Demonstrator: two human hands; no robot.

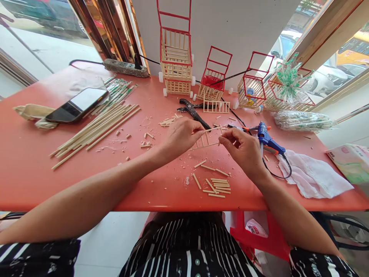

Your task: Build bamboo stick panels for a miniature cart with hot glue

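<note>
My left hand [184, 134] pinches the upper rail of a small ladder-like frame [205, 141] made of thin wooden sticks. At the frame's right end, my right hand [241, 148] is closed, a short wooden stick [219, 141] between thumb and fingertips. Whether that stick touches the frame I cannot tell. Below the hands lie several loose short sticks [221, 184]. Just beyond them are black-handled cutters [193, 110] and another ladder-like frame [216, 107]. A blue hot glue gun [266, 138] rests right of my right hand.
Several miniature stick-built carts with red handles, including a tall one [175, 54], stand along the wall. Long sticks [96, 132] and a phone [77, 104] lie left. A white cloth [314, 173] and a tissue pack [348, 161] are right. A power strip [125, 68] sits at the back.
</note>
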